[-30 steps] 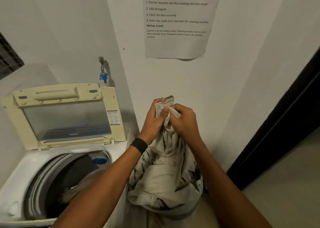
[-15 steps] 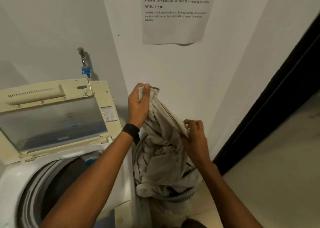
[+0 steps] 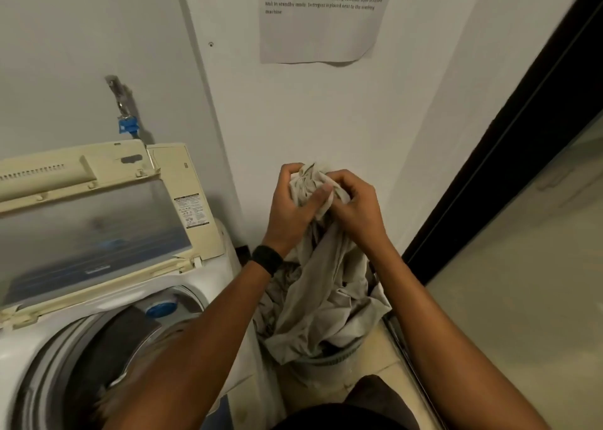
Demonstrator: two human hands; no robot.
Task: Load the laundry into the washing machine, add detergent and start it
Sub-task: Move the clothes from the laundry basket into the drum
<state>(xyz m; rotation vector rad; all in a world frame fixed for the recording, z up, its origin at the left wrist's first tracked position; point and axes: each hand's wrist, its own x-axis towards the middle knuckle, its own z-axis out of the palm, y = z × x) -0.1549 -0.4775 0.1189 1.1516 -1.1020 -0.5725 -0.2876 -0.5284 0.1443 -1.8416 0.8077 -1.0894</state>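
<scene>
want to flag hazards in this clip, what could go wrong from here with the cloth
1. The left hand and right hand grip only the bunched top of the cloth. The rest lies in the basket, so lifting might tip or drag it.
2. The long fabric might catch on the raised lid or miss the drum.

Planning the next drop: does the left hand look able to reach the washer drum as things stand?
Probably yes. The lid stands raised and the drum lies uncovered, low beside the left hand, nothing between. That hand and the right hand both grip the beige cloth, though.
</scene>
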